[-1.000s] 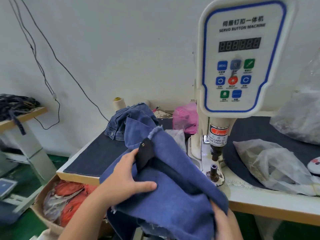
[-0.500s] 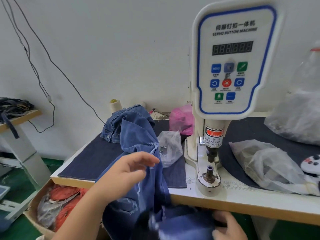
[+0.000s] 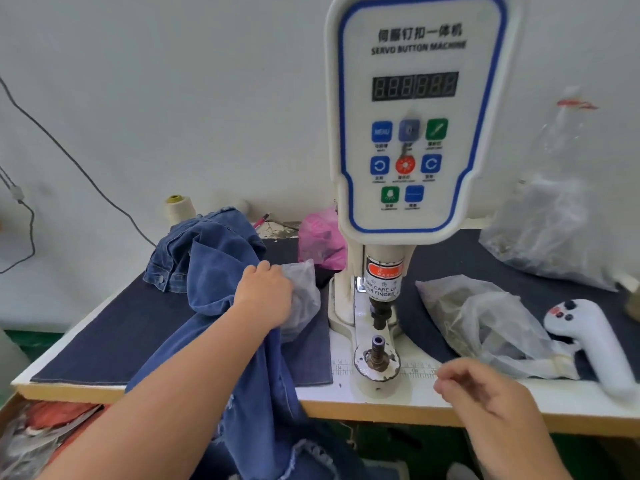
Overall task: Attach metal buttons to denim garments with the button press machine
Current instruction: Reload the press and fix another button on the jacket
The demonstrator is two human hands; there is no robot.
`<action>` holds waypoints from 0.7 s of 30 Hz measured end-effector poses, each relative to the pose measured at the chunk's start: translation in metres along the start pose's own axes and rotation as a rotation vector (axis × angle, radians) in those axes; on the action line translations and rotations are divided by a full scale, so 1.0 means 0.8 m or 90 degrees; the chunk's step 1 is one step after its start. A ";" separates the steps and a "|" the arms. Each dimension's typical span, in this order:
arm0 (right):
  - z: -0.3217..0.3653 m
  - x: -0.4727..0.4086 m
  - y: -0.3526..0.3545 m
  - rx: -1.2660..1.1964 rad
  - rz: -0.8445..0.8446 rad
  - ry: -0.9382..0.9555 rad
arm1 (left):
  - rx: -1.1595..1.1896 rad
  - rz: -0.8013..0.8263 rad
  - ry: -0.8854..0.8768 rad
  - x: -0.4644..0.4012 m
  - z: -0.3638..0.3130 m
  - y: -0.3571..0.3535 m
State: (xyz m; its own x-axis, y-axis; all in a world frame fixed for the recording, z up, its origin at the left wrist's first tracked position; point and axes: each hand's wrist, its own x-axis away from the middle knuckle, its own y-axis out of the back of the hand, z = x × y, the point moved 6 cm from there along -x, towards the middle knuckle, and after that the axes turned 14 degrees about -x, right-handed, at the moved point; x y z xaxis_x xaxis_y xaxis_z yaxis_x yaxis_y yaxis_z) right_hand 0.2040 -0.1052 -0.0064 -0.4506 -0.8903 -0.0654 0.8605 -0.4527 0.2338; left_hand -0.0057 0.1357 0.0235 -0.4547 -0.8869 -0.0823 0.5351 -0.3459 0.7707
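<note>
The left hand (image 3: 265, 296) reaches into the small bag (image 3: 302, 299) beside the press (image 3: 377, 341), fingers hidden so its grip cannot be told, likely for a button, while the denim (image 3: 214, 282) drapes off the counter (image 3: 398, 408) and the right hand (image 3: 485, 393) hovers loosely curled, empty.

A cream thread cone (image 3: 180, 208) stands at the table's back edge by the white wall (image 3: 173, 98); a black cable (image 3: 79, 168) hangs down that wall; a pink plastic bag (image 3: 320, 239) lies behind the dark cloth mat (image 3: 114, 327); a white handheld controller (image 3: 595, 344) with dark buttons rests at the right; a box of red scraps (image 3: 52, 424) sits under the table's left end.
</note>
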 end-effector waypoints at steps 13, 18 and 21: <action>-0.027 -0.033 0.008 -0.064 -0.016 -0.032 | 0.058 0.077 0.034 -0.019 0.002 -0.014; -0.031 -0.033 0.010 -0.061 -0.018 -0.019 | -0.079 0.050 0.048 -0.013 -0.006 -0.013; -0.031 -0.033 0.010 -0.061 -0.016 -0.017 | -0.108 0.045 0.055 -0.009 -0.007 -0.013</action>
State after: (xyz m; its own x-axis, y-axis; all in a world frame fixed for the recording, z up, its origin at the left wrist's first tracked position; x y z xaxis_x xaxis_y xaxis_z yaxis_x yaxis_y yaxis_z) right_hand 0.2288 -0.0870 -0.0271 -0.4769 -0.8779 -0.0443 0.8672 -0.4781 0.1390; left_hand -0.0038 0.1443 0.0128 -0.3531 -0.9311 -0.0915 0.6788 -0.3223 0.6598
